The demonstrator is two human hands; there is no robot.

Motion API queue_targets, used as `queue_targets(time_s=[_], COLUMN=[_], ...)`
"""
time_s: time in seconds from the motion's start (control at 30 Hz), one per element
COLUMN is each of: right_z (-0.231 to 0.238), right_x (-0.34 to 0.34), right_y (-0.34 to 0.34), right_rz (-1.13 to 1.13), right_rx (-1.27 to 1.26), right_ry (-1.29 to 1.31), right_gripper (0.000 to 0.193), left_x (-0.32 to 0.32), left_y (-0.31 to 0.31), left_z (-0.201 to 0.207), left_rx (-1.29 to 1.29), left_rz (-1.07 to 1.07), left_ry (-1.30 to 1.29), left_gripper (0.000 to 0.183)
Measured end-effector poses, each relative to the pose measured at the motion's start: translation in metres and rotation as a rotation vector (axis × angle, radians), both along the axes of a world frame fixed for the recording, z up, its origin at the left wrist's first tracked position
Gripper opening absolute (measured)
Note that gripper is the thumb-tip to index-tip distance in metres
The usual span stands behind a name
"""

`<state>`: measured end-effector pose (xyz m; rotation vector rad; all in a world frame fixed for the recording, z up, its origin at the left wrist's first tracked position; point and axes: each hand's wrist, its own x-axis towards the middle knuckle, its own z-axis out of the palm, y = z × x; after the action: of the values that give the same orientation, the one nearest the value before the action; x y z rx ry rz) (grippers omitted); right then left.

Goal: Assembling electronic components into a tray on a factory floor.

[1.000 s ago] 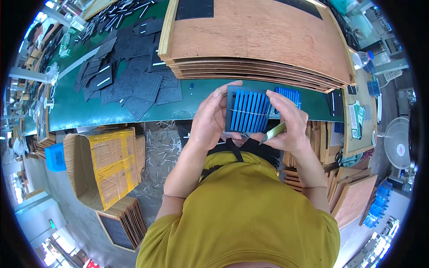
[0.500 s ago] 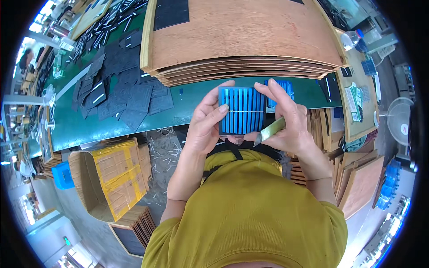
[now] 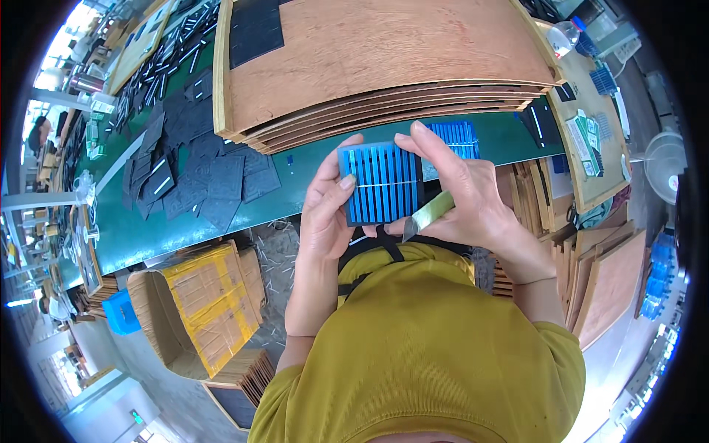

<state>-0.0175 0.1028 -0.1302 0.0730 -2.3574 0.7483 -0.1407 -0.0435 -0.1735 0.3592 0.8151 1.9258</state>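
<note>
One left hand (image 3: pixel 325 210) clamped on blue slatted block (image 3: pixel 382 184) | right hand (image 3: pixel 476 199) gripping knife (image 3: pixel 433 212) | packet (image 3: pixel 582 143) — print illegible

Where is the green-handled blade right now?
In the head view, the green-handled blade is in the right hand, by the lower right corner of the blue-slatted piece.

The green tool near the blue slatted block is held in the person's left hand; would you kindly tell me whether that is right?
Not quite: the head view shows the green tool held in the person's right hand, near the blue slatted block.
</note>
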Motion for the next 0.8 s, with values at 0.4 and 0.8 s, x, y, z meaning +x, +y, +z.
queue_targets(time_s=[0.4, 0.8], right_z=[0.016, -0.001], right_x=[0.008, -0.016], right_y=[0.005, 0.012], right_rz=[-0.034, -0.205], right_rx=[-0.467, -0.481], right_ry=[-0.276, -0.362], right_gripper=[0.099, 0.080], left_x=[0.001, 0.011], left_y=[0.000, 0.004], left_z=[0.000, 0.002], left_rx=[0.077, -0.034], left_rz=[0.021, 0.060], left_ry=[-0.006, 0.147], left_gripper=[0.056, 0.055])
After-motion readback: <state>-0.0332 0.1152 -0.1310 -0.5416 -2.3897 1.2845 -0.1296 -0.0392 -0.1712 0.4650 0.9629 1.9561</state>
